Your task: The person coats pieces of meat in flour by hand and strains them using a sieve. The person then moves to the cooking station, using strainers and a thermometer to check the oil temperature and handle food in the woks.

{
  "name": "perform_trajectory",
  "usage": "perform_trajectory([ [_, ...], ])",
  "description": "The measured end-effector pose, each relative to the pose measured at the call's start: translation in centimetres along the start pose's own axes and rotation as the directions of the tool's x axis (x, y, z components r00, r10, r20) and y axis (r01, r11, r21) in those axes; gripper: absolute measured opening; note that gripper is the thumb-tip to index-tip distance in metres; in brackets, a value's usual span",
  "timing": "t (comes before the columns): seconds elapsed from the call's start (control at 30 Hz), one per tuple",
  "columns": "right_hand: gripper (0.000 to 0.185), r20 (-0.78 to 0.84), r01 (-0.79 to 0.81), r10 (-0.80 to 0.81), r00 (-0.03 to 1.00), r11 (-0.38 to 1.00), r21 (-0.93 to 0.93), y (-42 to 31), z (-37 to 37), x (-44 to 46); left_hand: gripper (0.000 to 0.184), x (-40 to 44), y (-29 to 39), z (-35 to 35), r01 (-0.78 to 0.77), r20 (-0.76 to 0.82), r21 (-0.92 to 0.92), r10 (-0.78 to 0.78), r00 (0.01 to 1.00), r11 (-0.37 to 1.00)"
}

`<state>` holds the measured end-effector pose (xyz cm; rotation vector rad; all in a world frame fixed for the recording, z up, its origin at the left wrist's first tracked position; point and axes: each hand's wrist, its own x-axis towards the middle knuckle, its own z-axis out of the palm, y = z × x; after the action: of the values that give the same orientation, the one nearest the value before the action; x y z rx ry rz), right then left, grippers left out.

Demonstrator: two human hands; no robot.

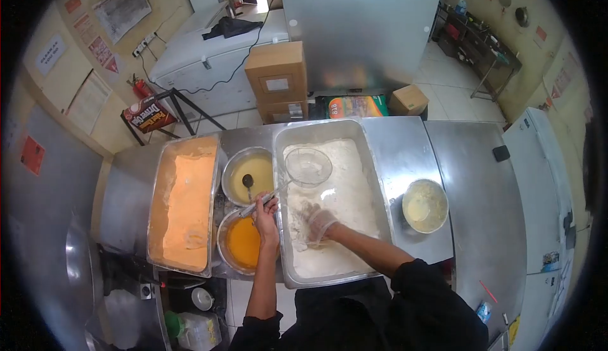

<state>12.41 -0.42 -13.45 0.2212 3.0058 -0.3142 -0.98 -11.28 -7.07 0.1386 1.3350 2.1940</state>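
Note:
My left hand (pixel 266 216) is closed round the handle of a wire mesh strainer (pixel 308 166), whose basket hangs over the white flour in a large metal tray (pixel 372 161). My right hand (pixel 319 222), in a clear plastic glove, is down in the flour (pixel 335 249); its fingers are partly buried and blurred. Left of the tray stand a bowl of pale yellow liquid (pixel 256 164) with a dark ladle (pixel 247 180) and, nearer me, a bowl of orange liquid (pixel 242 243).
At the far left a long tray holds orange powder (pixel 190 205). A bowl with pale residue (pixel 425 206) sits on the right of the steel counter (pixel 475 186). Cardboard boxes (pixel 276 72) and a chest freezer (pixel 209 66) stand behind the counter.

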Motion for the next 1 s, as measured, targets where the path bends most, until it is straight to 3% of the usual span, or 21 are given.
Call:
perform_trajectory([
  [0.07,0.075,0.046,-0.116,0.113,0.992,0.992,0.058,-0.1,1.0,0.3,0.037,0.4,-0.8,0.7,0.005,-0.016,0.071,-0.004,1.000,0.997],
  [0.1,0.063,0.016,-0.096,0.095,0.995,0.992,0.087,0.3,2.0,0.3,0.036,0.5,-1.1,0.9,-0.017,-0.086,0.187,0.034,0.996,0.982],
  [0.13,0.063,0.010,-0.102,0.101,0.995,0.991,0.084,0.2,0.9,0.2,0.035,0.6,-1.1,1.2,-0.037,-0.149,0.302,0.085,0.985,0.953],
  [0.2,0.056,0.222,-0.304,0.246,0.944,0.909,0.286,-0.5,-2.9,-0.3,0.035,0.7,-1.2,2.1,-0.049,-0.187,0.280,0.105,0.977,0.959],
  [0.33,0.049,0.206,-0.306,0.240,0.949,0.859,0.410,1.5,-1.7,-0.7,0.037,1.2,-3.0,1.3,-0.028,-0.304,0.299,0.123,0.945,0.954],
  [0.4,0.044,0.228,-0.255,0.114,0.967,0.425,0.869,1.9,-5.2,-2.7,0.037,2.0,-4.1,0.1,-0.067,-0.297,0.311,0.164,0.941,0.948],
  [0.43,0.044,0.239,-0.260,0.103,0.966,0.430,0.864,3.6,-3.4,-2.6,0.037,2.0,-4.5,-0.3,-0.101,-0.289,0.325,0.200,0.936,0.940],
  [0.47,0.044,0.246,-0.250,0.057,0.968,0.069,0.966,6.2,0.2,-2.1,0.037,1.8,-4.4,-0.4,-0.092,-0.310,0.318,0.196,0.930,0.944],
  [0.5,0.043,0.246,-0.230,0.015,0.969,-0.305,0.924,7.5,2.4,-2.0,0.037,1.6,-3.9,0.0,-0.126,-0.326,0.265,0.211,0.922,0.956],
  [0.57,0.051,0.262,-0.220,0.023,0.965,-0.474,0.852,7.6,-4.4,-2.7,0.036,1.0,-3.1,0.5,-0.152,-0.362,0.208,0.220,0.906,0.966],
  [0.7,0.046,0.132,-0.115,0.194,0.972,-0.095,0.989,10.5,-9.4,0.7,0.035,0.6,-2.5,1.1,-0.183,-0.295,0.327,0.284,0.912,0.927],
  [0.77,0.034,0.181,-0.164,0.418,0.890,-0.077,0.983,11.7,-9.7,4.1,0.035,0.5,-2.2,1.3,-0.228,-0.258,0.348,0.327,0.909,0.909],
  [0.8,0.034,0.179,-0.163,0.415,0.892,-0.074,0.984,12.0,-9.3,5.1,0.035,0.2,-2.2,1.5,-0.240,-0.230,0.355,0.333,0.914,0.904],
  [0.87,0.031,-0.052,-0.021,0.490,0.870,0.142,0.990,12.4,-9.1,6.7,0.034,0.3,-2.5,1.4,-0.255,-0.205,0.361,0.343,0.917,0.897],
  [1.0,0.032,0.096,-0.153,0.422,0.902,0.104,0.983,13.4,-10.6,6.7,0.034,0.6,-2.6,1.0,-0.265,-0.236,0.363,0.363,0.901,0.893],
])
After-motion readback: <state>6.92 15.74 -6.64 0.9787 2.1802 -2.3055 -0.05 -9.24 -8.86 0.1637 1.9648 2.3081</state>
